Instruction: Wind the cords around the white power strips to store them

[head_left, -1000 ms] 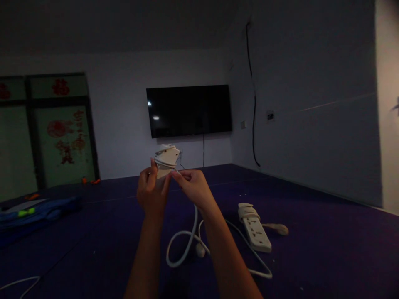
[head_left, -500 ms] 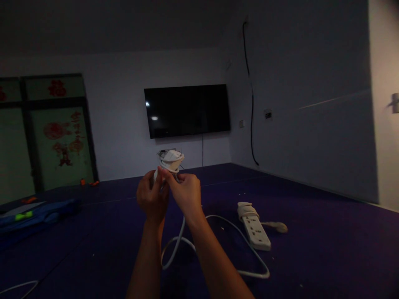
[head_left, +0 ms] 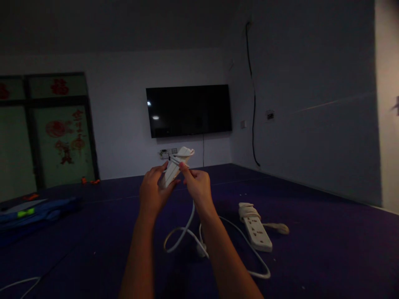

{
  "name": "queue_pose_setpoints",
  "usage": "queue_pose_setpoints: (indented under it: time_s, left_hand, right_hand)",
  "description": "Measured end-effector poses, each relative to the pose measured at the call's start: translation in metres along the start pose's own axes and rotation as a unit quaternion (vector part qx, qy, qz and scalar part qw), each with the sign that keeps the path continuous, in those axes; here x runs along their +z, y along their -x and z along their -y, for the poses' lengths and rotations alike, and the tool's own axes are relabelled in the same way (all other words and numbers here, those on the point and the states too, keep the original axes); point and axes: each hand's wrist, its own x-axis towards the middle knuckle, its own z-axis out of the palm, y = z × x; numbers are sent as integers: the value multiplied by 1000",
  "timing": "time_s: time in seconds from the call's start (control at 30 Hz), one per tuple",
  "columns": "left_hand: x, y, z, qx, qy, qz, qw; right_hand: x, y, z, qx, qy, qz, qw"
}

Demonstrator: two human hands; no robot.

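Raised above the dark purple surface is a white power strip (head_left: 170, 176), tilted, with cord wrapped around its upper end. My left hand (head_left: 152, 189) grips its lower part from the left, thumb and fingers on either side. At the wrapped end, my right hand (head_left: 198, 185) pinches the white cord (head_left: 188, 222) against the strip. From there the cord drops in a loose loop to the surface. A pale plug-like end (head_left: 202, 250) shows partly behind my right forearm.
A second white power strip (head_left: 258, 236), its cord wound round one end, lies to the right. Blue cloth (head_left: 52, 209) is at the left, and another white cord (head_left: 21, 283) at the lower left. A television (head_left: 188, 111) hangs on the far wall.
The held power strip has turned, so its long body now shows between my hands. My right hand has shifted slightly right, and my left hand has opened wider around the strip.
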Motion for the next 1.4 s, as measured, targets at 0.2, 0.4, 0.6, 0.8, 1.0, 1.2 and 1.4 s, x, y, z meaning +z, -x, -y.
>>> queue_pose_setpoints:
  time_s: [0.2, 0.4, 0.6, 0.8, 1.0, 1.2, 1.4]
  left_hand:
    - [-7, 1, -2, -175, 194, 116, 958]
    - [-9, 2, -9, -168, 310, 109, 929]
    - [-6, 2, -12, -112, 264, 64, 956]
    - [-7, 2, -7, -67, 165, -20, 984]
    - [-8, 3, 9, -85, 121, -74, 986]
    - [1, 3, 6, -66, 43, -113, 991]
    - [2, 5, 1, -16, -76, -126, 989]
  right_hand:
    - [-5, 0, 7, 6, -47, 38, 998]
    - [-7, 2, 18, 5, -96, 89, 991]
    - [-10, 4, 25, 30, -178, 152, 972]
    - [-18, 4, 22, 108, -205, 166, 958]
    - [-20, 5, 26, 119, -200, 179, 956]
    - [-12, 8, 27, 47, -158, 191, 968]
    - [-8, 9, 25, 12, -115, 169, 979]
